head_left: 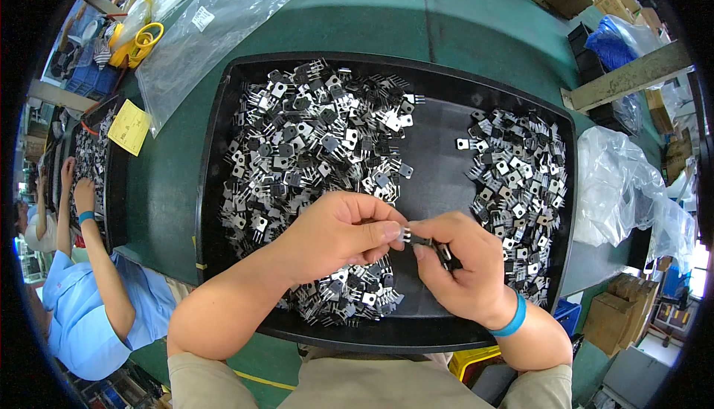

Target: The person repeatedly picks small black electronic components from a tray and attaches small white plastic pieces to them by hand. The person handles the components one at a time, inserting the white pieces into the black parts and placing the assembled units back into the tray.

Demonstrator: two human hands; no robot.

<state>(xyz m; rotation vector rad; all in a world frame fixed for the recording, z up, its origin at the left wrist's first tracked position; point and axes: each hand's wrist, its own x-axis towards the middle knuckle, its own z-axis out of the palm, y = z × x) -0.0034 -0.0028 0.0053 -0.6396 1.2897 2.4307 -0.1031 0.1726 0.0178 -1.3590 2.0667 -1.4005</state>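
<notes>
A wide black tray (439,130) lies in front of me with two heaps of three-legged transistors. The left heap (309,141) is larger; a smaller heap (520,186) lies along the right side. Above the bare strip between them my hands meet. My left hand (349,232) is closed, thumb and fingers pinched at a transistor (406,236) whose metal legs point toward the right hand. Closed beside it, my right hand (462,264) has its thumb and forefinger near those legs and more dark transistors (446,256) tucked in its curled fingers. A blue band circles my right wrist.
A clear plastic bag (216,30) and a yellow note (129,127) lie left of the tray on the green table. Crumpled clear plastic (617,178) sits at right. A co-worker in light blue (104,312) works at another tray (115,186). Cardboard boxes (621,312) stand at lower right.
</notes>
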